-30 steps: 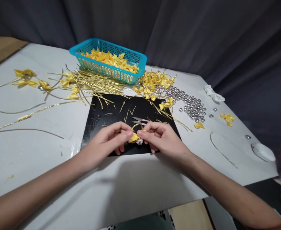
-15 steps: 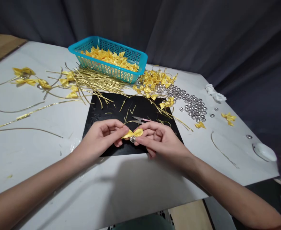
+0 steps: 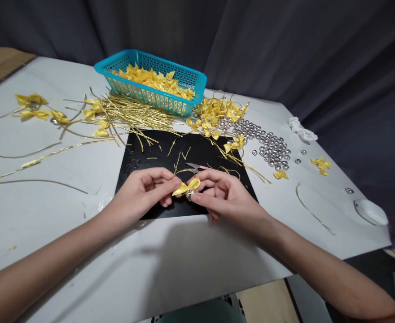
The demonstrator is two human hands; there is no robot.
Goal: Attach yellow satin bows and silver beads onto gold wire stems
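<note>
Over the black mat, my left hand pinches the left side of a yellow ribbon bow. My right hand holds the bow's right side between thumb and fingers. A silver bead sits just below the bow's middle, against my right thumb tip. A thin gold wire arches behind the bow between the hands. Scissors lie on the mat behind my right hand, their handles hidden.
A blue basket of yellow bows stands at the back. Gold wires lie before it. Wired bows and silver beads spread to its right. More bows lie at left. A white oval object sits at far right.
The silver bead has shifted slightly right and up beneath the bow, and the bow has tilted a little. Both hands keep their grip.
</note>
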